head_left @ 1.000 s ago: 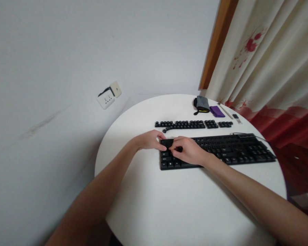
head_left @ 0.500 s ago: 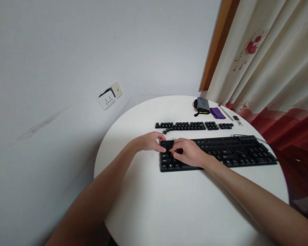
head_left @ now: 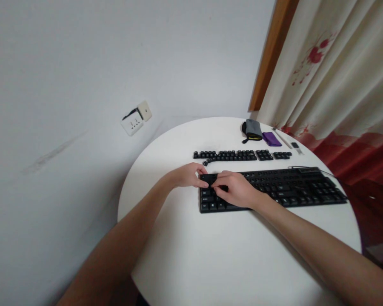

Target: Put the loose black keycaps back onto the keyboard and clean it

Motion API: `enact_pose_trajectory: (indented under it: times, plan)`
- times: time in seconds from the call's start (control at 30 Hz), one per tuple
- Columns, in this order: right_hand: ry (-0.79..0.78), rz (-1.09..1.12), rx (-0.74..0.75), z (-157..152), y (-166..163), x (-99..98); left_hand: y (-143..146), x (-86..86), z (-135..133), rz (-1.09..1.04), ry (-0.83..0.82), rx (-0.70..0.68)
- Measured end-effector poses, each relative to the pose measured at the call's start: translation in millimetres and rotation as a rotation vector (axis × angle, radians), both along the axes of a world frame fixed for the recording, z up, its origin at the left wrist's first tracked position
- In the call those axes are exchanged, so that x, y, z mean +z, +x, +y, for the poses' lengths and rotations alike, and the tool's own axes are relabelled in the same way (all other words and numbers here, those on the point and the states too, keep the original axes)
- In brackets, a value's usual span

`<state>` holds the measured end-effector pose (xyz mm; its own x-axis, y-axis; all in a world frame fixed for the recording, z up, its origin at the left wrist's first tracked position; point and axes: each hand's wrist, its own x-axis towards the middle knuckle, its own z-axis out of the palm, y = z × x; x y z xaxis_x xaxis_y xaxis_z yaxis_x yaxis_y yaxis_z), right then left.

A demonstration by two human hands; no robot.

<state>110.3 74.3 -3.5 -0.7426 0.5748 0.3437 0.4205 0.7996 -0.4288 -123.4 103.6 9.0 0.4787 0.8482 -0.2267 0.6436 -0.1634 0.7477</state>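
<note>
A black keyboard (head_left: 290,189) lies across the round white table (head_left: 210,255). My left hand (head_left: 187,175) rests at the keyboard's top-left corner, fingers curled, thumb and fingertips pressed on its edge. My right hand (head_left: 238,190) lies over the left part of the keyboard, its fingertips pinched on a keycap close to the left hand's thumb. What lies under the right palm is hidden. Behind the keyboard, a row of loose black keycaps (head_left: 230,155) is laid out on the table, with one keycap (head_left: 205,162) lying apart at its left end.
A grey pouch (head_left: 252,129), a purple cloth (head_left: 271,138) and a thin light stick (head_left: 282,138) lie at the table's far edge. A wall socket (head_left: 135,119) is on the left wall. A red-patterned curtain (head_left: 338,85) hangs at the right, touching the table.
Both hands stay at the keyboard's left end; the fingertips have shifted only slightly. The view has drifted a little.
</note>
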Motion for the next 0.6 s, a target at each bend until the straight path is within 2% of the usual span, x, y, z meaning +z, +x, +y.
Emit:
enact_pose_trajectory:
  times: [0.07,0.13,0.27,0.33,0.43,0.6]
  plan:
    - [-0.007,0.02,-0.019,1,0,-0.7,0,-0.4,1,0.001,-0.018,-0.013]
    - [-0.003,0.068,-0.098,3,0,-2.1,0,-2.2,5,0.002,0.024,0.023]
    - [-0.019,0.148,-0.321,8,-1,-6.2,-2,-13.7,18,0.08,0.386,0.358]
    - [-0.039,0.155,-0.368,10,-1,-8.1,-2,-21.1,23,0.093,0.497,0.462]
    - [-0.045,0.14,-0.384,10,-1,-9.3,0,-28.6,26,0.078,0.527,0.46]
    - [-0.059,0.143,-0.39,9,-2,-8.2,8,-30.9,23,0.13,0.535,0.457]
